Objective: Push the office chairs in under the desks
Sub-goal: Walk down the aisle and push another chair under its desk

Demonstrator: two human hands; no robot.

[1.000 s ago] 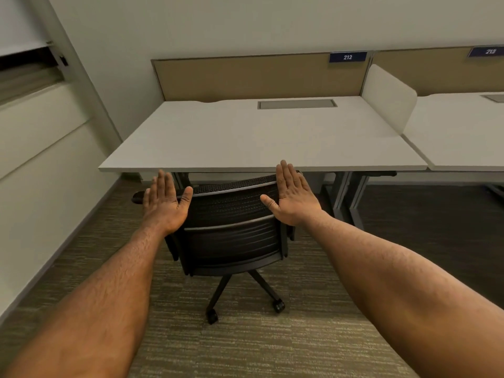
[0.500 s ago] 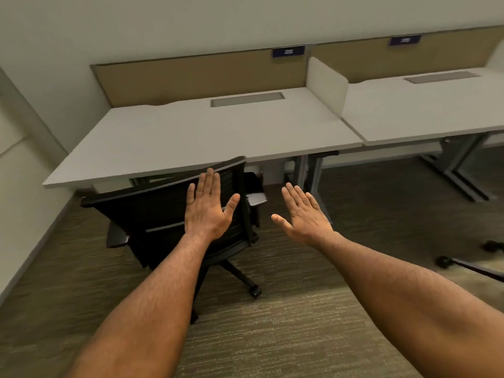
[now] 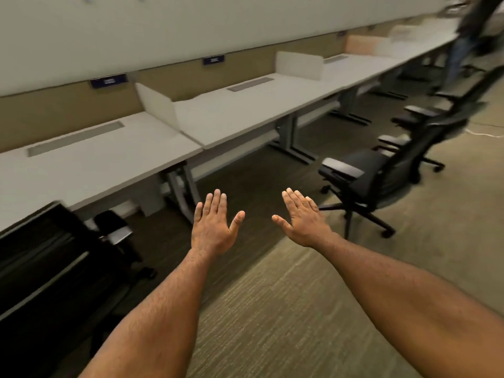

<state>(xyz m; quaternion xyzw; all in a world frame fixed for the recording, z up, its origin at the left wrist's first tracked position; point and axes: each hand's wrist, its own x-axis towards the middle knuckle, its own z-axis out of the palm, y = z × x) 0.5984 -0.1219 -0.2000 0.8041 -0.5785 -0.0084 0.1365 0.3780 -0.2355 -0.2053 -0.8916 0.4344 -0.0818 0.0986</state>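
A black mesh office chair [image 3: 46,257] stands at the lower left, its backrest against the front edge of the first white desk [image 3: 81,165]. My left hand [image 3: 214,225] and my right hand [image 3: 304,218] are both raised over the carpet, fingers spread, touching nothing. A second black office chair [image 3: 381,175] stands out on the carpet to the right, away from the second desk [image 3: 245,110]. Further chairs [image 3: 436,115] stand behind it along the row.
White dividers [image 3: 159,103] separate the desks, with a tan back panel [image 3: 54,115] and number plates along the wall. Grey desk legs [image 3: 182,192] stand between the bays. A person [image 3: 469,36] stands at the far right end, blurred.
My view has swung right along the desk row. Both hands have left the first chair's backrest and now hang free. The first chair sits at the left; a second chair has come into view.
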